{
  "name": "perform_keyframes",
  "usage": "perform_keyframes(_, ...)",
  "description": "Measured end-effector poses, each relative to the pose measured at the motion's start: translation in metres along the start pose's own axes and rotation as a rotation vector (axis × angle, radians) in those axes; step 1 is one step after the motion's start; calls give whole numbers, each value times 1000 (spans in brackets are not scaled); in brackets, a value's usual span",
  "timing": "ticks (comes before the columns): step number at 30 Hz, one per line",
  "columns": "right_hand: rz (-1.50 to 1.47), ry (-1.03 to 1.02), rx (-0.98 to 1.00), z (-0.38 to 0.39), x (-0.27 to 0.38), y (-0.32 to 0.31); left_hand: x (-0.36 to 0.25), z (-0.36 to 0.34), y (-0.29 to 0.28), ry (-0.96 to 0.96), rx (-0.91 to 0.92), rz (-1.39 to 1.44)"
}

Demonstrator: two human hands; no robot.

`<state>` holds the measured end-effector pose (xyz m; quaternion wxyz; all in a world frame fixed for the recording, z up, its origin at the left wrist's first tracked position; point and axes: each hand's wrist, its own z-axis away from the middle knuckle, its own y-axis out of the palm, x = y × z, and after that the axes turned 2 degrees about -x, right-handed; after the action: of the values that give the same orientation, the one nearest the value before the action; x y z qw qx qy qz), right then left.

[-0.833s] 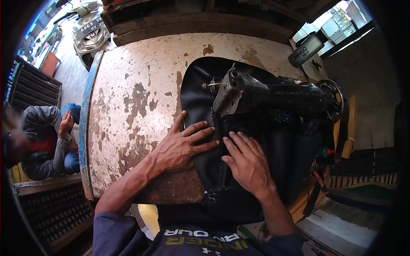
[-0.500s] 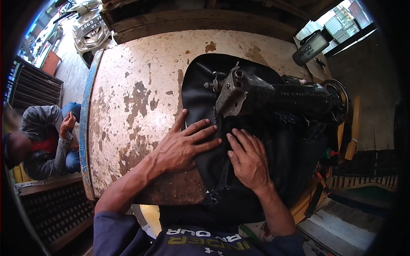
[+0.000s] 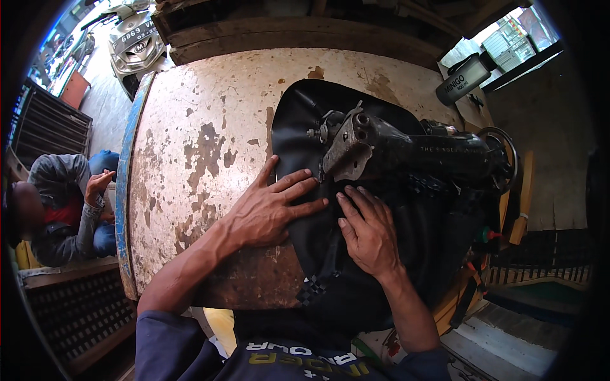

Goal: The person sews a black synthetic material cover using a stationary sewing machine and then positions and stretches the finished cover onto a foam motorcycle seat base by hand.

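A large piece of black, leather-like material (image 3: 293,136) lies under the head of a black sewing machine (image 3: 432,152) and drapes toward me over the table's front edge. My left hand (image 3: 273,206) rests on its left part with fingers spread, the thumb side close to my right hand. Palm down, my right hand (image 3: 368,232) presses on the material just in front of the machine's needle end, fingers stretched out side by side. The needle itself is hidden by the machine head. A black-and-grey checkered patch (image 3: 314,289) shows at the material's near edge.
The worn wooden table (image 3: 184,159) has peeling paint. A dark bottle (image 3: 467,77) lies at the back right, beyond the machine's handwheel (image 3: 505,159). Another person (image 3: 70,197) sits left of the table. A motorcycle (image 3: 136,47) stands at the far left.
The material has shifted slightly, and more of the checkered patch shows near the front edge. Both hands stay on the material, having moved only a little. The seated person's hand has moved.
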<state>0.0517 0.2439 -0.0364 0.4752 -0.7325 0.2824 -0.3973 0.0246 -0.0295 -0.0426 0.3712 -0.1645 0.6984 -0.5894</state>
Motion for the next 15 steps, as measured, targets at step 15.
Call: perform_keyframes(15,-17,-81,-62,-24,-4,10,35,-16,-6,67,-19,3)
